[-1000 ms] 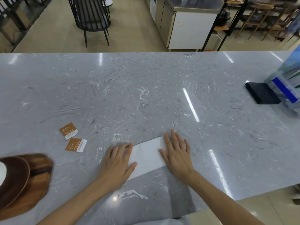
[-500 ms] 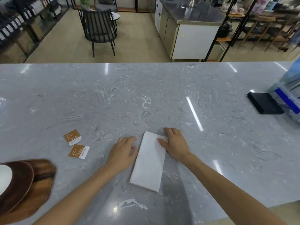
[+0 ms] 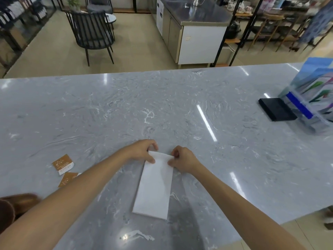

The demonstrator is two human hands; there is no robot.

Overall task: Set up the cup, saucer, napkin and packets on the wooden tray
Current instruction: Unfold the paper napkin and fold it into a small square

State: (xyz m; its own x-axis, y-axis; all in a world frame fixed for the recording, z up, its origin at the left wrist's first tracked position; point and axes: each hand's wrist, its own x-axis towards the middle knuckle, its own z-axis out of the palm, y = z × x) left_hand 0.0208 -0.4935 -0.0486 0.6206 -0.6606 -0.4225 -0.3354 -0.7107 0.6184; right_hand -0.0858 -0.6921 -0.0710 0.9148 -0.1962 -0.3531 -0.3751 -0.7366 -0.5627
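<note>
We pinch the far corners of the long, flat white napkin point(image 3: 155, 184) between left hand point(image 3: 142, 151) and right hand point(image 3: 182, 159) on the glossy marbled desk point(image 3: 180, 109).

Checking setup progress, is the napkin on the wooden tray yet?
No, the napkin lies on the grey counter, both hands pinching its far end.

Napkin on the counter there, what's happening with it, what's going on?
A person is working on a folded white napkin lying on the grey counter. The left hand and the right hand each pinch a corner of its far edge. Two brown packets lie loose on the counter to the left, and the wooden tray is only partly in view at the left edge. Neither the napkin nor the packets are on the tray yet.
</note>
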